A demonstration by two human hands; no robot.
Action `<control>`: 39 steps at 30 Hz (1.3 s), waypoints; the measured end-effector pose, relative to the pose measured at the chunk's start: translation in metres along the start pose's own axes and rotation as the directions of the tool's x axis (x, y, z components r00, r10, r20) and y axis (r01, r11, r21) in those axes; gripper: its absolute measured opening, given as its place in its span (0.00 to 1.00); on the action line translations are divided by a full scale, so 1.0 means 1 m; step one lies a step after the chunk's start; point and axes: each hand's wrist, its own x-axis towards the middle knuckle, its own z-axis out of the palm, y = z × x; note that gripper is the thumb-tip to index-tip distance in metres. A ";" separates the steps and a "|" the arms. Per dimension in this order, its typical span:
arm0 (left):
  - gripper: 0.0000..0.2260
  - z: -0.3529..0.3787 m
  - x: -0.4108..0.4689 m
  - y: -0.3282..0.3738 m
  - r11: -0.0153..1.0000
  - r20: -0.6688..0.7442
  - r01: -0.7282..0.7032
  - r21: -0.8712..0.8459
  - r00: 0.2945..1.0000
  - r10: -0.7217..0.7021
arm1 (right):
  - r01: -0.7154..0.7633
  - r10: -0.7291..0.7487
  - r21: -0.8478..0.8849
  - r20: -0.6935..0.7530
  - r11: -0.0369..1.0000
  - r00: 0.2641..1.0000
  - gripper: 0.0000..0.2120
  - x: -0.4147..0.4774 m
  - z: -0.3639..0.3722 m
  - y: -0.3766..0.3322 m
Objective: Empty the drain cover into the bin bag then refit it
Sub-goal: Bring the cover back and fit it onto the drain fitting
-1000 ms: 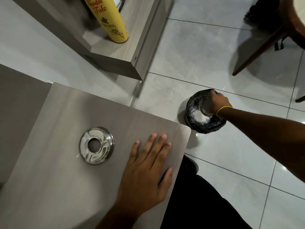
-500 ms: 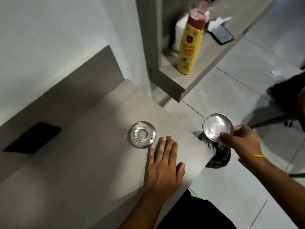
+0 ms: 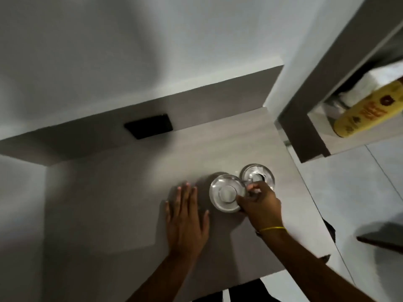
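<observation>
The right hand (image 3: 259,205) pinches the drain cover (image 3: 226,192) at its right edge, just left of the drain ring (image 3: 258,174) on the counter (image 3: 109,203). The left hand (image 3: 185,221) lies flat and open, holding nothing. To refit well, I think the cover should come level over the ring's hole, then go down straight until it sits evenly.

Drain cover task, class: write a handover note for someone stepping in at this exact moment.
Right hand: fingers grip the drain cover by its edge, held beside the drain ring, not seated.
Left hand: flat on the counter, empty.
Bin bag: barely in view, if at all.
Done: cover is back at the counter; emptying cannot be confirmed here.
Left: set the cover onto the ring and let go.
</observation>
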 end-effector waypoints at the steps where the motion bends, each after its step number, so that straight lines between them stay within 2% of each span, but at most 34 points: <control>1: 0.33 -0.001 0.002 -0.010 1.000 -0.005 0.023 0.010 1.000 -0.023 | 0.005 -0.005 -0.010 0.008 1.000 1.000 0.16 0.000 0.013 -0.007; 5: 0.33 0.000 0.004 -0.035 0.995 -0.012 0.098 0.019 0.995 -0.098 | 0.001 -0.001 -0.004 0.036 1.000 0.999 0.16 -0.002 0.051 -0.021; 11: 0.32 0.005 0.000 -0.040 0.995 -0.038 0.098 0.023 0.995 -0.097 | 0.041 -0.037 -0.055 0.072 0.998 0.997 0.13 -0.002 0.064 -0.020; 13: 0.32 0.006 0.000 -0.041 0.995 -0.062 0.093 0.023 0.994 -0.092 | 0.089 -0.082 -0.105 0.071 0.990 0.994 0.12 -0.003 0.061 -0.021; 15: 0.32 0.007 -0.001 -0.042 0.996 -0.078 0.081 0.026 0.994 -0.079 | 0.208 -0.200 -0.163 0.062 0.965 0.978 0.12 0.001 0.049 -0.023; 17: 0.31 0.008 -0.002 -0.042 0.996 -0.091 0.083 0.017 0.993 -0.081 | 0.352 -0.343 -0.250 0.082 0.902 0.936 0.11 0.010 0.031 -0.028; 19: 0.31 0.008 -0.002 -0.042 0.996 -0.100 0.091 0.015 0.991 -0.089 | 0.467 -0.468 -0.423 0.107 0.777 0.877 0.13 0.023 0.011 -0.033; 20: 0.31 0.008 -0.001 -0.041 0.996 -0.102 0.092 0.018 0.991 -0.090 | 0.482 -0.487 -0.524 0.140 0.702 0.862 0.16 0.029 0.003 -0.036; 22: 0.31 0.008 -0.001 -0.041 0.996 -0.103 0.089 0.015 0.991 -0.087 | 0.444 -0.385 -0.679 0.249 0.585 0.888 0.28 0.037 -0.010 -0.038; 24: 0.31 0.007 -0.001 -0.042 0.996 -0.102 0.087 0.014 0.991 -0.085 | 0.395 -0.205 -0.742 0.339 0.541 0.918 0.38 0.036 -0.015 -0.038; 25: 0.31 0.007 0.000 -0.042 0.996 -0.105 0.085 0.017 0.991 -0.083 | 0.395 -0.172 -0.740 0.362 0.544 0.916 0.40 0.034 -0.015 -0.038; 32: 0.30 0.009 0.000 -0.042 0.996 -0.102 0.089 0.017 0.991 -0.087 | 0.423 -0.202 -0.727 0.375 0.541 0.905 0.40 0.035 -0.018 -0.040; 35: 0.30 0.010 0.001 -0.042 0.995 -0.111 0.096 0.011 0.989 -0.094 | 0.431 -0.213 -0.656 0.388 0.620 0.897 0.42 0.035 -0.014 -0.049; 39: 0.30 0.007 0.000 -0.041 0.996 -0.096 0.093 -0.001 0.991 -0.093 | 0.504 -0.323 -0.483 0.410 0.716 0.853 0.41 0.016 0.010 -0.070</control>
